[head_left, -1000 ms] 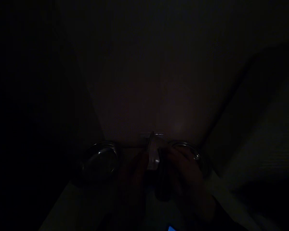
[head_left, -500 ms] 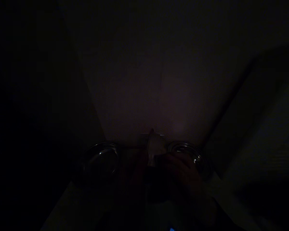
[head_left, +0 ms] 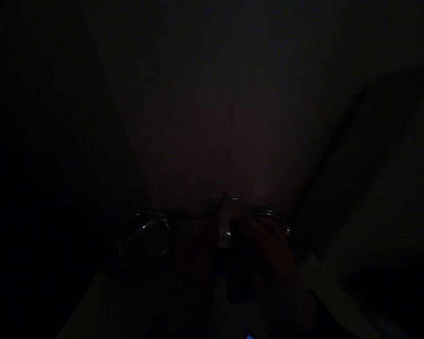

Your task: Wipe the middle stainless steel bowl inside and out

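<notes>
The view is very dark, so shapes are faint. Low in the middle, my right hand [head_left: 270,247] has its fingers bent inward around something dark. My left hand [head_left: 196,247] is barely visible on the other side, its fingers closed beside a pale, thin, curved piece [head_left: 226,219]. That piece stands between my two hands, with a small glint near its lower end. A dark object [head_left: 238,278] hangs below my right fingers; its kind does not show.
A shiny round-rimmed dish [head_left: 150,219] is at the left, and a similar dish [head_left: 270,212] is behind my right hand. A pale wall or panel [head_left: 212,117] rises beyond them. A small blue light [head_left: 249,336] glows at the bottom edge.
The pale piece shows a little more of its lower end and a brighter glint. My right hand has shifted slightly. The dark object below it stands out more, and the view has moved a little.
</notes>
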Demonstrator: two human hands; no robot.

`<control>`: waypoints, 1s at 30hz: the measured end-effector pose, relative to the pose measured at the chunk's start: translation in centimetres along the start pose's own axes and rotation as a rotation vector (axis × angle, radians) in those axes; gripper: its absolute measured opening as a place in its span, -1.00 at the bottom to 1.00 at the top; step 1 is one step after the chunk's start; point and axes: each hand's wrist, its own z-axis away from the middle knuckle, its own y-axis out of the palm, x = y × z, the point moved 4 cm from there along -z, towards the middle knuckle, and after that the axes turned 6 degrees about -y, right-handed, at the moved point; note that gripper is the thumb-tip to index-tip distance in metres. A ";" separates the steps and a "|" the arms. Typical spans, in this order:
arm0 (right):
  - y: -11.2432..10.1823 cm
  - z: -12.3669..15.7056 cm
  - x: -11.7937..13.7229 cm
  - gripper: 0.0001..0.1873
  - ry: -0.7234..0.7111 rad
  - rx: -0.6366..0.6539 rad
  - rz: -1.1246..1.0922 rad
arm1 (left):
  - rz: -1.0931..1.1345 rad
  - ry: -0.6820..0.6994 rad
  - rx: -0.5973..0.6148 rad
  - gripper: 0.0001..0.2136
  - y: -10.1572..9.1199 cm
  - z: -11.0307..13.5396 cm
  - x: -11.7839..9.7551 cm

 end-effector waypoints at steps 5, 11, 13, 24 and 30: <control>0.1 0.3 0.5 -0.75 -0.115 -0.022 -0.009 | -0.001 0.011 0.008 -0.78 0.1 -0.2 0.2; -0.2 0.4 -0.3 -0.74 -0.049 -0.018 0.053 | 0.008 -0.003 0.048 -0.76 0.6 0.6 0.1; -0.4 0.2 0.4 -0.78 -0.161 -0.013 0.042 | 0.009 -0.001 0.046 -0.76 0.5 0.7 -0.2; -0.2 0.0 1.0 -0.77 -0.162 -0.006 0.029 | 0.042 0.004 0.167 -0.78 1.1 0.8 -0.1; -0.4 -0.6 0.5 -0.73 -0.083 0.033 0.110 | 0.063 0.039 0.252 -0.75 1.3 0.9 0.6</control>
